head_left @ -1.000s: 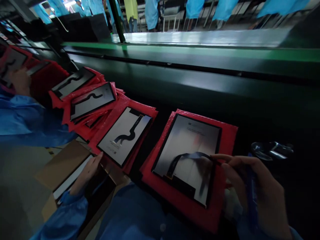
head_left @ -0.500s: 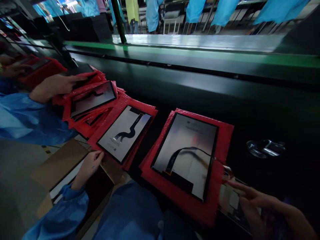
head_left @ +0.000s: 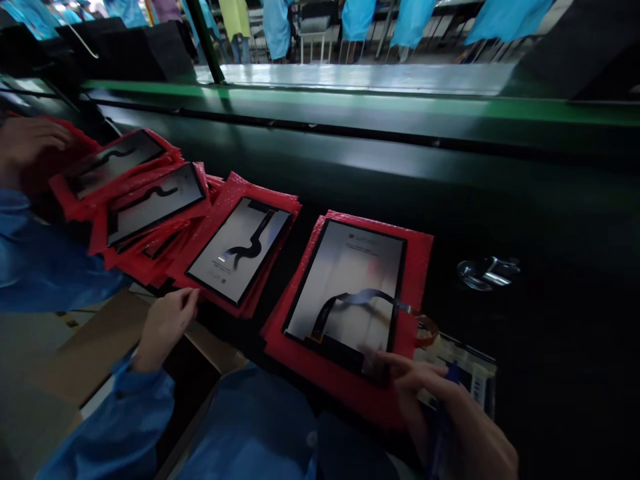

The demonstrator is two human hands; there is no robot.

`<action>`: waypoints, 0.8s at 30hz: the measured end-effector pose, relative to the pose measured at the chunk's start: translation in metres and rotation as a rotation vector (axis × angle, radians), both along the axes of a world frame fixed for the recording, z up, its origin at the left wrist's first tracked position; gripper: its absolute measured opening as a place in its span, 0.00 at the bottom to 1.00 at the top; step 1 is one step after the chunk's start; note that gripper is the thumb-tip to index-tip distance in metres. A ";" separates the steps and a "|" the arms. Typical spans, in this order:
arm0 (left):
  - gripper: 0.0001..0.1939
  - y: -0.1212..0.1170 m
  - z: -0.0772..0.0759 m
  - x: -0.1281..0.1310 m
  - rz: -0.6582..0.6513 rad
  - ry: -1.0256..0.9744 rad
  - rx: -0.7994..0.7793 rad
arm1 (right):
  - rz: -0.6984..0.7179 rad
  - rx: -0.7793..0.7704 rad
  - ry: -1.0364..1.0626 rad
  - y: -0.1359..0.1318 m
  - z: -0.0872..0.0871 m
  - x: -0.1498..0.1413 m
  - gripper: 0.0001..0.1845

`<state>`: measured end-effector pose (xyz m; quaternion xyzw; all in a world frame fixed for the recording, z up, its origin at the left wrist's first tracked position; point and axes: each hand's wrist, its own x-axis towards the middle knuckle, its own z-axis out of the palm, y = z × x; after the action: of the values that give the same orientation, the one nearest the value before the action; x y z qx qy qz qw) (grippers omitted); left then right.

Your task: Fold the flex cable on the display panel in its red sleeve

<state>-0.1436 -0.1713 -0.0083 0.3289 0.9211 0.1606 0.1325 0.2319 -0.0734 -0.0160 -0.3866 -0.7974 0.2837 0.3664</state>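
A display panel (head_left: pixel 350 280) with a curved black flex cable (head_left: pixel 350 301) lies on a stack of red foam sheets (head_left: pixel 420 253) in front of me. My right hand (head_left: pixel 450 420) is at the panel's near right corner, fingers curled round a blue pen-like tool; one fingertip touches the corner. My left hand (head_left: pixel 163 327) rests, fingers curled, at the near edge of a second panel (head_left: pixel 240 247) on red sheets to the left; nothing shows in it. A small board or tray (head_left: pixel 463 373) lies right of my right hand.
More panels on red sheets (head_left: pixel 150 200) fan out to the left, where another person's hand (head_left: pixel 25 143) and blue sleeve (head_left: pixel 45 267) work. A cardboard box (head_left: pixel 100 333) sits below my left hand. A shiny metal piece (head_left: pixel 487 272) lies on the dark conveyor (head_left: pixel 400 167).
My right hand has come from the flex cable's end down to the panel's near right corner. The neighbour's hand drew back to the far left. My left hand stayed put.
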 end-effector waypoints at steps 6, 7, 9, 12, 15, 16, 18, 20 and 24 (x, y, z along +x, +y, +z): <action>0.23 0.032 0.039 0.069 -0.397 -0.297 0.034 | 0.074 0.153 -0.166 -0.005 -0.013 -0.033 0.13; 0.22 0.039 0.038 0.079 -0.474 -0.367 0.019 | 0.073 0.183 -0.208 -0.006 -0.018 -0.039 0.17; 0.20 0.053 0.033 0.092 -0.572 -0.417 -0.022 | 0.072 0.243 -0.287 -0.007 -0.026 -0.052 0.22; 0.19 0.064 0.024 0.095 -0.633 -0.390 -0.085 | 0.049 0.324 -0.327 -0.008 -0.035 -0.066 0.26; 0.19 0.067 0.019 0.090 -0.648 -0.348 -0.114 | 0.017 0.333 -0.332 -0.009 -0.040 -0.073 0.30; 0.19 0.067 0.018 0.088 -0.655 -0.356 -0.109 | 0.010 0.326 -0.336 -0.009 -0.041 -0.074 0.32; 0.20 0.064 0.015 0.087 -0.673 -0.410 -0.078 | 0.004 0.319 -0.340 -0.011 -0.042 -0.076 0.36; 0.22 0.056 0.014 0.088 -0.653 -0.457 -0.019 | -0.015 0.324 -0.324 -0.012 -0.041 -0.077 0.39; 0.20 0.032 0.026 0.100 -0.583 -0.373 0.202 | -0.170 0.343 -0.171 -0.016 -0.033 -0.075 0.37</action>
<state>-0.0435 -0.1391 0.0177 0.5544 0.7279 0.2637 0.3054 0.1571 -0.0891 -0.0493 -0.4074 -0.8266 0.0781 0.3803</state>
